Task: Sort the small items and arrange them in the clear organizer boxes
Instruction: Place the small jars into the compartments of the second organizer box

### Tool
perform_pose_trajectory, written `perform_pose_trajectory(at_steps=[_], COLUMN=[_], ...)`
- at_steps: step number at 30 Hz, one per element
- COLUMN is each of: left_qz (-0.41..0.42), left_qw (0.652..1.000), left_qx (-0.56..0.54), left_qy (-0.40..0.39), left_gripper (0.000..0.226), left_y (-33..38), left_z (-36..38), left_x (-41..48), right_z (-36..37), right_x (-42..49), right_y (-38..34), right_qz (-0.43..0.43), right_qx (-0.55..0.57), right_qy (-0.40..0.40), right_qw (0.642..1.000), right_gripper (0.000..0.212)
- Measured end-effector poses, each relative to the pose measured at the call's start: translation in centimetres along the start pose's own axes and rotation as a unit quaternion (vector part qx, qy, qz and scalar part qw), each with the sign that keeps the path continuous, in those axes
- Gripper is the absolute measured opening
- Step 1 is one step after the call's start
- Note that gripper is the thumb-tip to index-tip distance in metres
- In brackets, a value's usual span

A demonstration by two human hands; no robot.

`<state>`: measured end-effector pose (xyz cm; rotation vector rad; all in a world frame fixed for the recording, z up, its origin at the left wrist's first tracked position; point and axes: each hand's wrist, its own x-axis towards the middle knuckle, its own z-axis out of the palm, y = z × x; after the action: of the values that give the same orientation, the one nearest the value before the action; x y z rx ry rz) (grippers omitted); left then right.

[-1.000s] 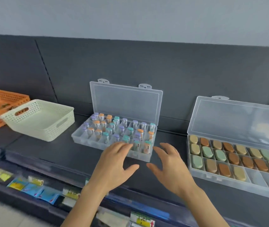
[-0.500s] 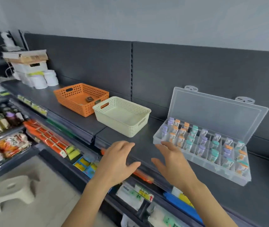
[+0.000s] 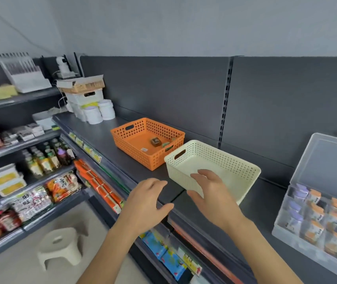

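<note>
A clear organizer box [image 3: 298,203] stands open at the right edge, its compartments filled with small vials capped in orange and purple. A cream perforated basket [image 3: 243,167] sits mid-shelf and looks empty. Behind it, an orange perforated basket [image 3: 130,142] holds a few small items [image 3: 155,142]. My left hand [image 3: 146,201] hovers open over the shelf's front edge. My right hand [image 3: 212,191] is open in front of the cream basket's near wall; whether it touches the wall I cannot tell. Neither hand holds anything.
The dark grey shelf [image 3: 102,138] runs back left to stacked white tubs and boxes [image 3: 93,107]. Lower shelves at left carry bottles and snack packets [image 3: 46,158]. A white step stool [image 3: 61,247] stands on the floor below.
The view has swung left, away from the two organizer boxes toward the baskets. Both hands moved left with it and stay open and empty.
</note>
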<state>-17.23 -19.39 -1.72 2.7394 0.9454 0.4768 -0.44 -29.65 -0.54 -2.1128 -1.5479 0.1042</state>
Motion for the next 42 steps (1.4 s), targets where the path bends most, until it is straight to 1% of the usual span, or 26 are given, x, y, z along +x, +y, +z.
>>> perform_pose_trajectory(at_steps=[4,9,14,17,21,25,30,33,35,37,40,42], left_qz=[-0.02,-0.016,0.007,0.039,0.088,0.136,0.204,0.233,0.234,0.216,0.189,0.186], left_qw=[1.0,1.0,0.999,0.998,0.993,0.985,0.973,0.964,0.961,0.959,0.947,0.939], left_qx=[0.008,-0.011,-0.039,-0.044,-0.059,-0.064,-0.039,-0.027,-0.025,-0.028,-0.027,-0.015], left_qy=[0.005,0.02,0.019,0.002,-0.047,-0.089,-0.097,-0.121,-0.144,-0.182,-0.257,-0.29], left_gripper=[0.064,0.061,0.055,0.054,0.056,0.058,0.055,0.054,0.053,0.054,0.066,0.074], left_y=[-4.5,-9.5,-15.1,-18.2,-22.2,-25.1,-25.8,-25.2,-24.8,-24.6,-24.4,-24.2], left_z=[-1.0,-1.3,-1.4,-1.5,-1.7,-2.2,-1.5,-0.5,0.4,1.2,2.5,3.0], left_x=[4.5,9.4,15.1,19.0,23.0,26.8,30.5,32.5,33.7,34.7,35.7,36.4], right_z=[2.0,4.1,6.1,7.4,9.2,10.0,11.0,11.4,11.6,11.7,11.6,11.5], right_x=[6.1,12.4,17.5,20.8,24.5,26.8,28.2,28.7,28.9,28.9,29.1,29.2], right_y=[-1.0,-2.0,-3.1,-3.5,-4.3,-5.1,-5.8,-5.6,-5.3,-4.9,-4.2,-3.9], right_qz=[0.001,0.008,0.035,0.072,0.123,0.187,0.225,0.233,0.233,0.232,0.226,0.219], right_qx=[0.013,0.016,0.028,0.015,0.01,0.002,-0.008,-0.008,-0.006,-0.002,0.001,-0.001], right_qy=[0.01,0.015,0.032,0.048,0.071,0.081,0.106,0.12,0.12,0.118,0.115,0.113], right_qw=[1.0,1.0,0.998,0.996,0.99,0.979,0.968,0.965,0.965,0.966,0.967,0.969], right_gripper=[0.05,0.048,0.031,0.03,0.04,0.04,0.039,0.037,0.036,0.038,0.039,0.039])
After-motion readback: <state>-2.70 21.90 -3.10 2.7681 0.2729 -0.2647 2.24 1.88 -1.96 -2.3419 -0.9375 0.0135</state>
